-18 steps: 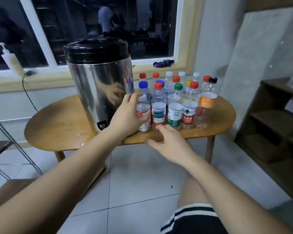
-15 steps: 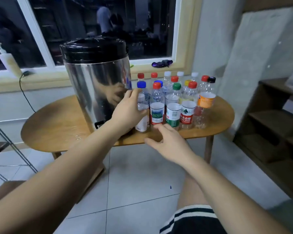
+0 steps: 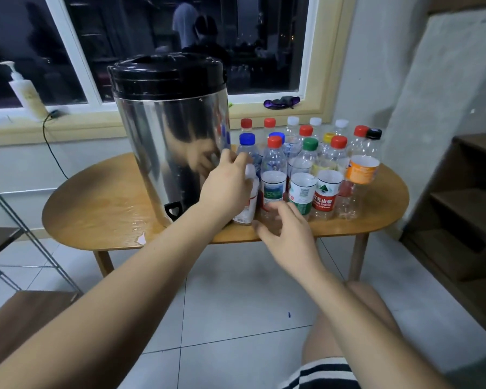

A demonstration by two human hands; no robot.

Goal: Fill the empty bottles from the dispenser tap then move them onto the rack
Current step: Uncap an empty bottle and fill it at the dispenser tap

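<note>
Bottles at the dispenser: an oval bench [image 3: 96, 197] of pale wood grain carries a steel dispenser [image 3: 169, 141] with a black lid. Its black tap [image 3: 173, 210] stands just inside the near edge. A tight cluster of clear plastic bottles [image 3: 324, 189] with red, blue, green, white, yellow and black caps fills the bench's right half. An orange-labelled bottle [image 3: 362, 171] stands nearest the right end. The left third of the benchtop lies bare but for a small wet patch [image 3: 141, 237] at the near rim.

The left hand [image 3: 227, 186] reaches in from the near left on a long, straight forearm. Its grip is closed round a white-labelled bottle [image 3: 249, 209] that stands on the bench just right of the dispenser, the fingers wrapped over its upper half.

The right hand [image 3: 286, 228] hovers at the near edge, palm down. Its grip is wide, with thumb and fingers spread either side of the foot of a red-capped bottle [image 3: 274, 175]. Whether they touch it cannot be told.

Pale floor tiles [image 3: 236, 304] stretch beneath the bench. A metal-framed rack [image 3: 0, 240] with brown boards stands at the far left of the room, well apart from the bottles. Dark wooden shelving [image 3: 460, 220] stands to the right.
</note>
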